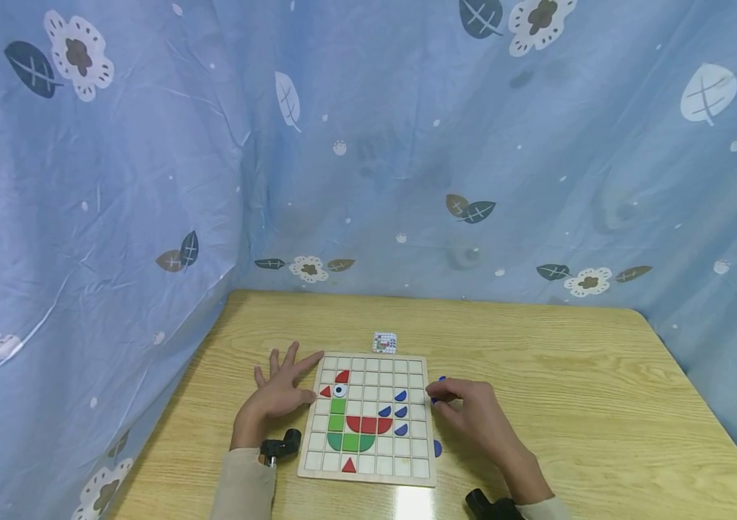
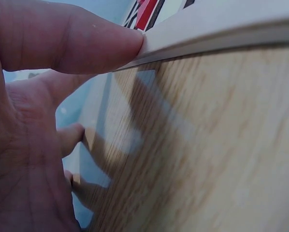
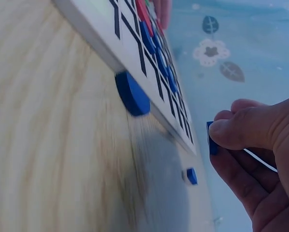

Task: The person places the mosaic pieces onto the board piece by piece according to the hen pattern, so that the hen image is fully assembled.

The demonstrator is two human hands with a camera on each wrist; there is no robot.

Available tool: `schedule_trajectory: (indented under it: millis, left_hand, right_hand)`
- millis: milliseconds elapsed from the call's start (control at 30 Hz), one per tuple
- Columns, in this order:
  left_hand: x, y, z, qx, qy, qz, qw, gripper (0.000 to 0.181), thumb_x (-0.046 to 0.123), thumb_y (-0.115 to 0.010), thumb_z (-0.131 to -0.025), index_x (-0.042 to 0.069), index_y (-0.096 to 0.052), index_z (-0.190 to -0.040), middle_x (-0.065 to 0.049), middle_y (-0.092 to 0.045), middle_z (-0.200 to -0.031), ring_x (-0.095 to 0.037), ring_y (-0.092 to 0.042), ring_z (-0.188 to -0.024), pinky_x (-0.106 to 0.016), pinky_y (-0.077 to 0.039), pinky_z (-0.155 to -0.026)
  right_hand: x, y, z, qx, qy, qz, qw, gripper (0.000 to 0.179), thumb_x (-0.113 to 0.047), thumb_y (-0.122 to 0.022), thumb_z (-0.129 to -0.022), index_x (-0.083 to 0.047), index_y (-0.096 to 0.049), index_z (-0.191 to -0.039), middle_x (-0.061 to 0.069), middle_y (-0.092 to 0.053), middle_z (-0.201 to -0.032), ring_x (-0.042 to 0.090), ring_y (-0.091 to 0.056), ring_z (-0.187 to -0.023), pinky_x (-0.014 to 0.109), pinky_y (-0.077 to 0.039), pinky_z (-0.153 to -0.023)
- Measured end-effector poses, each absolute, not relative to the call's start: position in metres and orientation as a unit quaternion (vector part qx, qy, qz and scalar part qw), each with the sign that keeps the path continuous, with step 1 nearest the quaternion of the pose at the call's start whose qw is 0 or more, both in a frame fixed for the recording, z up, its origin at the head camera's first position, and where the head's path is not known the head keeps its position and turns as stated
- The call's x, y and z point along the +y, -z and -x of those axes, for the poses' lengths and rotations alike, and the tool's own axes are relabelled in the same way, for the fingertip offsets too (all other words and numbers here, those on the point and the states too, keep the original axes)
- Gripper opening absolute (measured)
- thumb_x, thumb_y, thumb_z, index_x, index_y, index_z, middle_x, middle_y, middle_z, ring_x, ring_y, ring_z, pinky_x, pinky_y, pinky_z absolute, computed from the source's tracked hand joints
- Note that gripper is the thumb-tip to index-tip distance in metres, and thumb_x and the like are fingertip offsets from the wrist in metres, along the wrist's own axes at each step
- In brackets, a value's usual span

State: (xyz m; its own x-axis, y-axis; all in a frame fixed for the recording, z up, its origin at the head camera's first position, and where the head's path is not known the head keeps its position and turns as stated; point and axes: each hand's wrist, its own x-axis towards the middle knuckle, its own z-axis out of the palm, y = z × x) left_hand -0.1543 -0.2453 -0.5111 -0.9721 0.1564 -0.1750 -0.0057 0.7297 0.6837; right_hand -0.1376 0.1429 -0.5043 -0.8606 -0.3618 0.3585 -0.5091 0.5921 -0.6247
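A square wooden grid board lies on the table, bearing a bird-like pattern of coloured pieces. Against its left edge rest the thumb and index finger of my left hand, the other fingers spread. My right hand is just off the board's right edge, pinching a small blue piece between thumb and fingers. Two more blue pieces lie on the table: one by the board's right edge, another farther back. On the board are several blue half-round pieces, green squares and a red triangle.
A small printed card with a similar pattern lies behind the board. The wooden table ends at a blue patterned curtain at the back and left. A black wrist mount sits near the board's left edge.
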Motion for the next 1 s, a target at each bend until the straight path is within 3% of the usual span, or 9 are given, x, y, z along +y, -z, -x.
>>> schedule_trajectory:
  millis: [267, 500, 1000]
  left_hand:
    - [-0.244, 0.511, 0.156, 0.926, -0.359, -0.045, 0.107, 0.084, 0.015, -0.073, -0.090, 0.025, -0.047, -0.168, -0.023, -0.002, -0.184, -0.058, 0.020, -0.164, -0.083, 0.023, -0.119]
    - [-0.244, 0.512, 0.156, 0.927, -0.358, -0.043, 0.107, 0.084, 0.014, -0.073, -0.089, 0.026, -0.047, -0.168, -0.023, -0.002, -0.184, -0.058, 0.020, -0.165, -0.083, 0.022, -0.119]
    - [-0.244, 0.508, 0.156, 0.924, -0.363, -0.043, 0.110, 0.085, 0.014, -0.073, -0.088, 0.025, -0.048, -0.168, -0.023, -0.002, -0.184, -0.058, 0.021, -0.164, -0.083, 0.023, -0.119]
  right_hand:
    - [0.122, 0.510, 0.150, -0.876, -0.420, -0.230, 0.060, 0.026, 0.010, -0.080, -0.088, -0.005, -0.084, -0.109, 0.002, -0.084, -0.103, 0.016, -0.080, -0.093, 0.030, -0.067, -0.083]
    - [0.108, 0.514, 0.154, -0.891, -0.407, -0.196, 0.039, 0.026, 0.008, -0.080, -0.090, -0.007, -0.084, -0.111, 0.001, -0.084, -0.103, 0.008, -0.075, -0.090, 0.029, -0.066, -0.082]
    - [0.100, 0.513, 0.147, -0.902, -0.384, -0.196, 0.023, 0.031, 0.009, -0.080, -0.090, -0.008, -0.084, -0.116, 0.003, -0.084, -0.111, 0.016, -0.079, -0.102, 0.033, -0.066, -0.088]
